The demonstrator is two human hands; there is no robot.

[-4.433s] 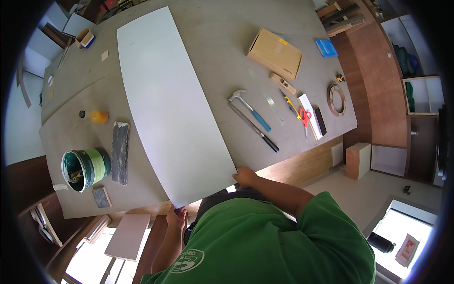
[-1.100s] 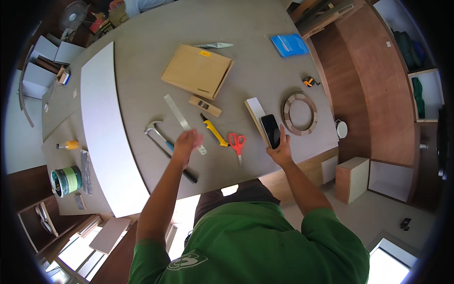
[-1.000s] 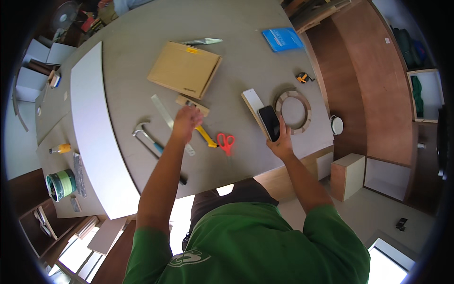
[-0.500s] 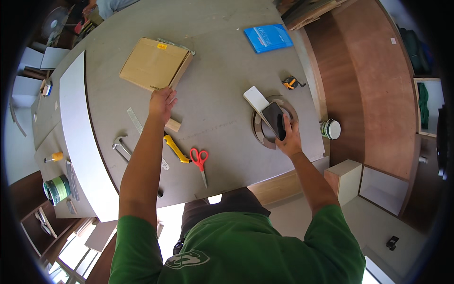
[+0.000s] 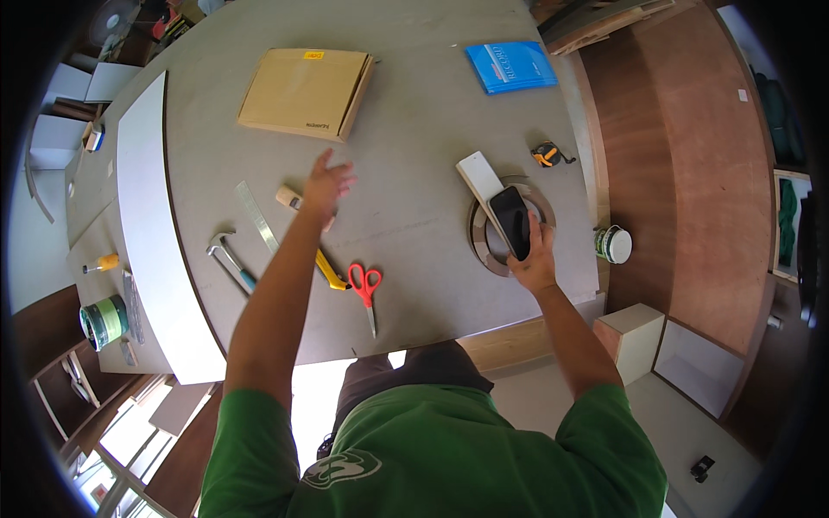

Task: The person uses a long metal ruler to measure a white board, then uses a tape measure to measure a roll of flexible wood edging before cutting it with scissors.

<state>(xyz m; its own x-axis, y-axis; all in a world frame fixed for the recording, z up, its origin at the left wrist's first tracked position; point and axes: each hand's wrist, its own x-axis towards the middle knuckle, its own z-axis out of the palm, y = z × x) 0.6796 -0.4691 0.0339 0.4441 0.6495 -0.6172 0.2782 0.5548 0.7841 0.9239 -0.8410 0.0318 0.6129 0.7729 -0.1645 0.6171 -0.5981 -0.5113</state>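
Note:
My left hand [image 5: 331, 183], fingers spread and empty, hovers just short of a cardboard box [image 5: 302, 93], above a wooden hand plane [image 5: 289, 197] that the arm partly hides. My right hand [image 5: 534, 256] grips a black phone [image 5: 508, 210] together with a white-topped strip [image 5: 478, 175] over a segmented ring [image 5: 545, 207]. Below my left hand are a steel ruler [image 5: 253, 210], yellow utility knife [image 5: 333, 274], red-handled scissors [image 5: 364, 287] and a hammer [image 5: 223, 250], some partly covered by my forearm.
A long white panel [image 5: 151, 224] lies left on the table [image 5: 414, 104], near a green bucket [image 5: 104, 323] and yellow bottle [image 5: 101, 263]. At right are a blue booklet [image 5: 509, 66], tape measure [image 5: 552, 154], white pail [image 5: 613, 244] and wooden cabinets [image 5: 717, 190].
The cardboard box has shifted away from me, and my left hand has come off it, fingers spreading. My right hand has carried the phone and white strip rightward over the ring.

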